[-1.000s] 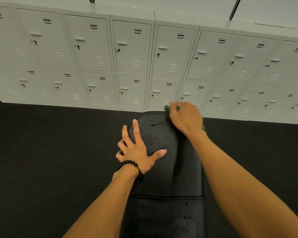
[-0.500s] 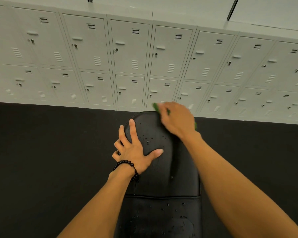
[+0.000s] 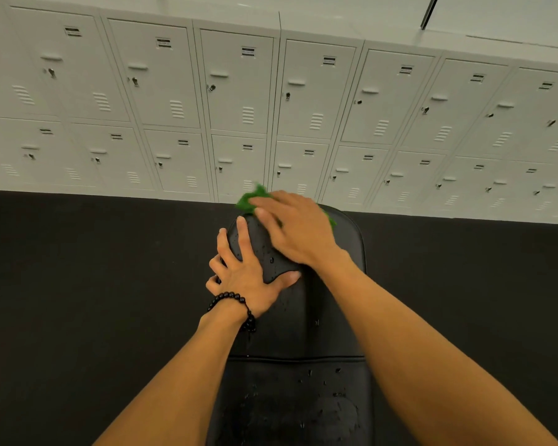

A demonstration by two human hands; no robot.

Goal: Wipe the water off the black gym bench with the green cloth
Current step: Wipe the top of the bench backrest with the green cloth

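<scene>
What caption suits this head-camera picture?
Right hand wipes green cloth over wet black bench; left hand braces it.

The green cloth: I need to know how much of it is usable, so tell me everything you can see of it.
The green cloth is a bright green, soft-looking fabric, bunched and mostly hidden under the right hand, which presses it onto the far end of the black gym bench. A rumpled corner pokes out past the fingertips towards the lockers; a thin edge shows on the hand's right side. Its full size and wetness cannot be told.
</scene>
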